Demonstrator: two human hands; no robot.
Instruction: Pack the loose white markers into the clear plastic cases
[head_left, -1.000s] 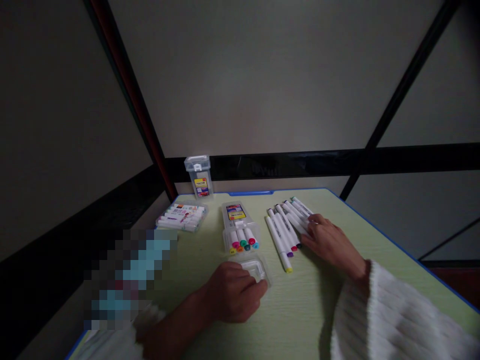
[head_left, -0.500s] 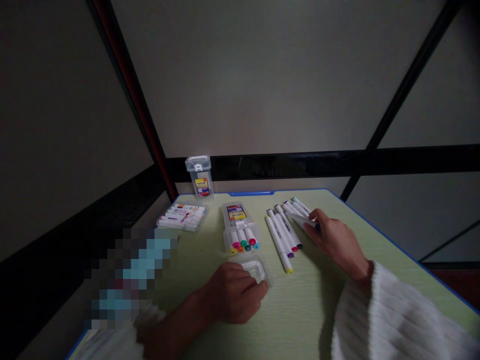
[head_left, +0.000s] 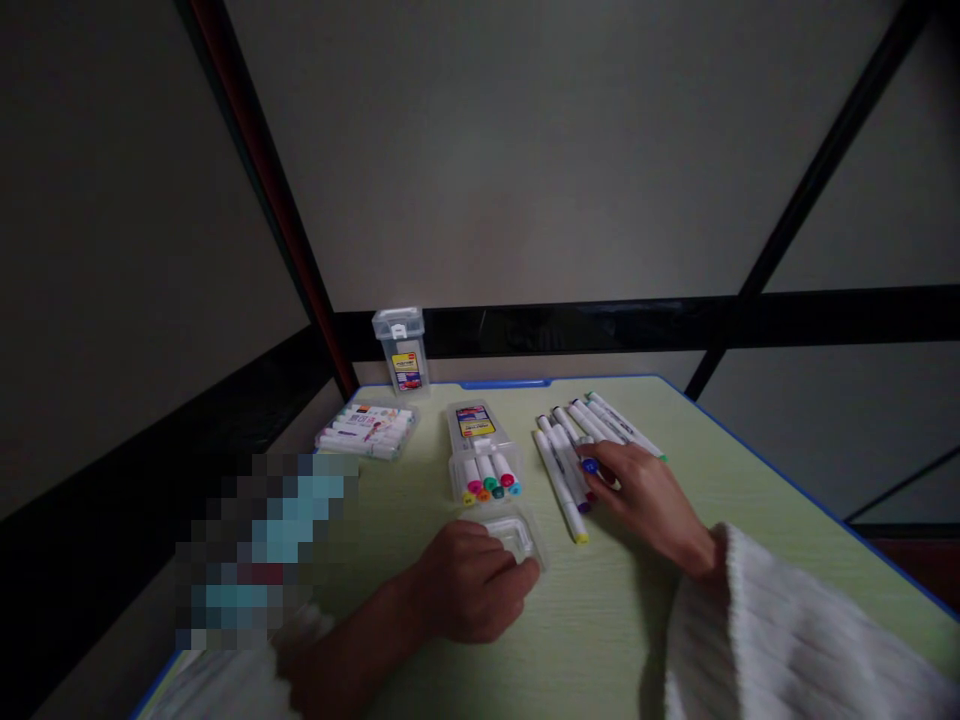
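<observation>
My right hand is closed in a pinch on a marker with a blue cap end, which points towards me. It hangs just over a row of white markers with coloured ends, and its fingers hide part of them. A clear plastic marker case lies in the middle of the table, its open end facing me. Several markers with pink, green, red, yellow and other ends fill it. My left hand has its fingers curled over the case's hinged-open lid, holding it at the near edge.
A closed clear case with a yellow label stands upright at the back left. Left of the middle lies a flat pack of white markers. The pale green table has a blue edge and meets a wall behind. A blurred patch covers the left side.
My right hand has moved slightly left, turning the pinched marker so its blue end faces me. A green-ended marker on the right now shows more fully. My left hand stays on the lid.
</observation>
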